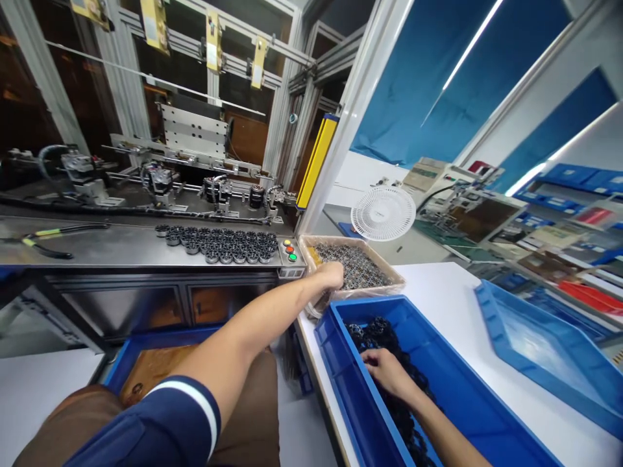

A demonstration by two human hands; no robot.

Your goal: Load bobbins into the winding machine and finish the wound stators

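Observation:
My left hand (332, 274) reaches far forward into a cardboard box (384, 259) lined with plastic and filled with several small dark ring-shaped parts (357, 266). Its fingers curl down among the parts, and what they hold is hidden. My right hand (387, 371) rests inside a long blue plastic bin (455, 383) on a pile of black ring-shaped parts (377, 332). Its fingers curl into the pile, closed on parts that I cannot single out.
Rows of the same dark rings (219, 243) lie on a steel machine bench (111, 246) beside coloured push buttons (290, 250). Pliers (43, 237) lie at the bench's left. A white fan (383, 213) stands behind the box. A blue tray (540, 344) sits at the right on the white table (438, 285).

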